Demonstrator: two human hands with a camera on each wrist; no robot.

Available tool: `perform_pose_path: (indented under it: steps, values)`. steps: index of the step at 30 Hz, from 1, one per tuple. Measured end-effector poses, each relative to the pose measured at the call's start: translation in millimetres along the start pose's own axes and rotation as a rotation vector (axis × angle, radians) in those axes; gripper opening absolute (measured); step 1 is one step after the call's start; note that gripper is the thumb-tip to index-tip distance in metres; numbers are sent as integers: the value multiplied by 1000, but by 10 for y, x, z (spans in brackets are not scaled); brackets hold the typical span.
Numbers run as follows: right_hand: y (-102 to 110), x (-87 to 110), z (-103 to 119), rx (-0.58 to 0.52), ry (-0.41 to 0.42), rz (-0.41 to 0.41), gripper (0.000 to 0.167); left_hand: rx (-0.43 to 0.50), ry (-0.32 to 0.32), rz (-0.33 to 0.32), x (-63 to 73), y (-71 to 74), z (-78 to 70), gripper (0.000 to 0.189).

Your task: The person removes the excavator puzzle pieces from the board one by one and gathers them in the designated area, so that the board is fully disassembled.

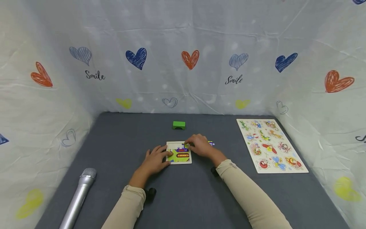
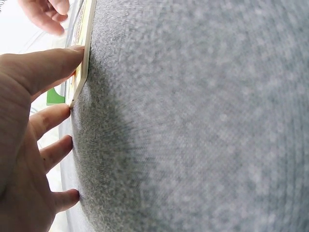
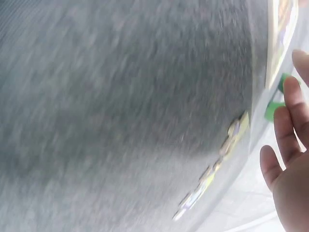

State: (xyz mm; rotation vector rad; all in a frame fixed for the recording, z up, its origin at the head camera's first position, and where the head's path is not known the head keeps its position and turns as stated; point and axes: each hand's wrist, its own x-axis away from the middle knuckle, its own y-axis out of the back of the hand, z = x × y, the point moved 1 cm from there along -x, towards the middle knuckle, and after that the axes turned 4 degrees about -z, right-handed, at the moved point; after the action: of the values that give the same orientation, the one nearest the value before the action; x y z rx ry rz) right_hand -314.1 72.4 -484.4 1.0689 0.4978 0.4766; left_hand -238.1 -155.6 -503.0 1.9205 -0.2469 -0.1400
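A small framed picture puzzle (image 1: 180, 160) lies on the table; its lower part is filled with lime, purple and orange pieces, while bare wood shows at its upper left. My left hand (image 1: 155, 160) steadies its left side with spread fingers, one fingertip resting on top; in the left wrist view the thumb touches the frame's edge. At the upper right corner, my right hand (image 1: 201, 146) pinches a small blue-and-yellow puzzle piece (image 1: 186, 146), mostly covered by the fingers. More loose puzzle pieces (image 3: 212, 169) lie beyond the right hand, largely hidden by it in the head view.
A green arched block (image 1: 179, 124) stands behind the puzzle. To the right lies a large board of insect and animal pictures (image 1: 271, 146). A silver microphone (image 1: 78, 197) is at the front left. Heart-printed sheeting (image 1: 188, 86) encloses the table's back and sides.
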Motion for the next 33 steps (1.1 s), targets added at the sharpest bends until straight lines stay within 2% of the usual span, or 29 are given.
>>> perform_pose_path:
  steps: [8,13,18,22,26,33]
  values:
    - [-58,-57,89,43,10,119,28,5,-17,-11,2,5,2,40]
    - [-69,-87,116,45,-48,150,27,-5,-17,-17,4,3,12,40]
    - [-109,-90,110,31,-74,119,26,3,-19,-8,18,10,11,40]
    - [-115,-56,49,20,-68,41,23,12,-28,-13,9,-3,-27,39]
    - [-98,-36,0,-87,-97,-43,16,24,-26,-17,-7,-31,-43,39]
    - [17,-15,-25,-442,-177,-83,17,31,-17,-26,22,-2,15,39]
